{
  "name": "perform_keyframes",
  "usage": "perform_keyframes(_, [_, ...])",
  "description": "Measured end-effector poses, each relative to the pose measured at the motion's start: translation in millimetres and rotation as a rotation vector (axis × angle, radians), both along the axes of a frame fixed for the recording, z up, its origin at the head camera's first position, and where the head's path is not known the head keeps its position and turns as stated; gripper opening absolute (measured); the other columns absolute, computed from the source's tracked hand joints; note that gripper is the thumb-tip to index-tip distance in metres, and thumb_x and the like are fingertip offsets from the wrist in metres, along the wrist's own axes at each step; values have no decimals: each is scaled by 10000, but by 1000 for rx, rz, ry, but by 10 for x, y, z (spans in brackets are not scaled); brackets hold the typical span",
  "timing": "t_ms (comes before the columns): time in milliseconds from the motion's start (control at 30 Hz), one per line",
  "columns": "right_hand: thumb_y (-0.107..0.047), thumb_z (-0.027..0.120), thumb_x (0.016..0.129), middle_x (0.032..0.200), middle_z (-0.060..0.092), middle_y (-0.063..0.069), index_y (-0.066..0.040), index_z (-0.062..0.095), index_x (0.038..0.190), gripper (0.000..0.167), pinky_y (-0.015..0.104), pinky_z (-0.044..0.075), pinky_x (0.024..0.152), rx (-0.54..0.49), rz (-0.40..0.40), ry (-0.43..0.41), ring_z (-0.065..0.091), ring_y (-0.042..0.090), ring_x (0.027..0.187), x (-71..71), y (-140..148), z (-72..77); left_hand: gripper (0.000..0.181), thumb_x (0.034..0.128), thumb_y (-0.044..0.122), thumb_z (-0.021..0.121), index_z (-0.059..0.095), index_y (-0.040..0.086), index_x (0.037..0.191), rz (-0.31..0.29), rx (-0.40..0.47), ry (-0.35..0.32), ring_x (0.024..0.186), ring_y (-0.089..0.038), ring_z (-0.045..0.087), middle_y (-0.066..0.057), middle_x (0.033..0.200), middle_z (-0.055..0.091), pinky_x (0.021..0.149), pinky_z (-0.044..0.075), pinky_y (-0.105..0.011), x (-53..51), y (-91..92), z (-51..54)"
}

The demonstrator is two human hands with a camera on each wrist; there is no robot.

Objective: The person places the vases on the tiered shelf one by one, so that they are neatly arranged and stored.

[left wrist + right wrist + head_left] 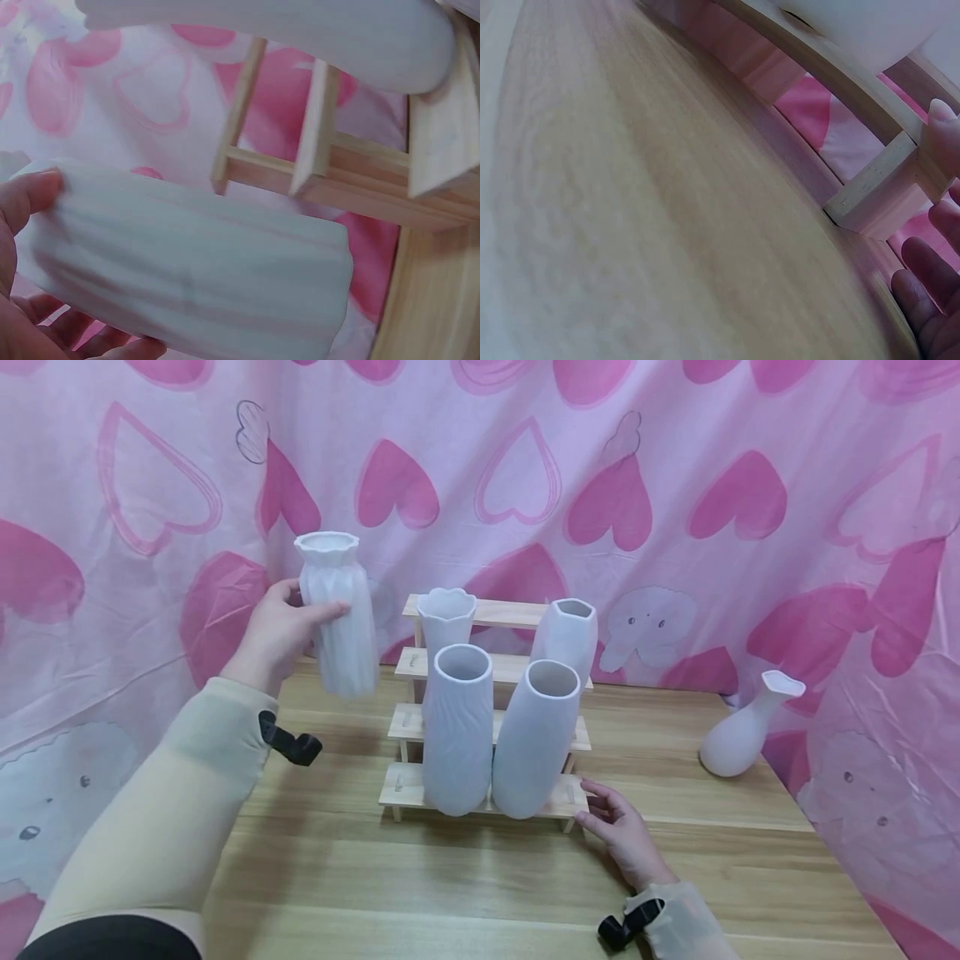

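Note:
In the head view my left hand [273, 627] grips a white ribbed vase [347, 635] with a wavy rim, held upright in the air. It hangs left of a stepped wooden stand [411, 722]. The left wrist view shows my thumb and fingers around this vase [195, 262]. At the stand's lowest step, my right hand [622, 831] holds the right end, thumb at the front. On the stand are a scalloped-rim vase [447, 610], a vase with an angular mouth [566, 631], a wavy-textured vase [457, 735] and a smooth leaning vase [538, 735].
A narrow-necked white vase [742, 735] stands tilted near the right edge of the wooden table [337, 877]. Behind the table hangs a pink curtain [480, 468] with hearts.

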State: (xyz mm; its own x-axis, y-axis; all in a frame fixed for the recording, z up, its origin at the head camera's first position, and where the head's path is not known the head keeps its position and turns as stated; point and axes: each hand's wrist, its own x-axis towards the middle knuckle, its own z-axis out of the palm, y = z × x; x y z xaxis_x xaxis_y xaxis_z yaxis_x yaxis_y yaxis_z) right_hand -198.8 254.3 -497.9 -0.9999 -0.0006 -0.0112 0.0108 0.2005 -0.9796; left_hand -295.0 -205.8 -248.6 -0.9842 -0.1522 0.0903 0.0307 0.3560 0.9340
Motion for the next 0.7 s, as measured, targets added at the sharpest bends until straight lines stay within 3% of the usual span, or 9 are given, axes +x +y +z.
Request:
perform_keyframes(167, [-128, 728, 855, 1263, 561, 156, -48, 504, 1365, 563, 232, 472, 863, 2, 0, 2, 554, 164, 1065, 2, 6, -4, 876, 823, 477, 720, 282, 101, 1481, -28, -5, 10, 1236, -324, 439, -125, 1409, 405, 990, 423, -534, 22, 41, 147])
perform_keyframes(433, [-155, 731, 857, 1289, 545, 147, -46, 501, 1368, 570, 227, 468, 866, 6, -6, -6, 541, 157, 1074, -1, 15, 11, 874, 812, 447, 747, 291, 132, 1488, -78, 56, 11, 1272, -283, 425, -91, 1449, 394, 1024, 394, -521, -17, 201, 337])
perform_keyframes(700, [-133, 729, 855, 1290, 543, 161, -61, 500, 1371, 569, 243, 472, 872, -15, -1, -36, 541, 206, 1094, -9, 2, 12, 829, 819, 396, 754, 321, 114, 1467, -120, 67, 13, 1274, -279, 441, -91, 1437, 415, 1008, 409, -520, -115, 400, 399])
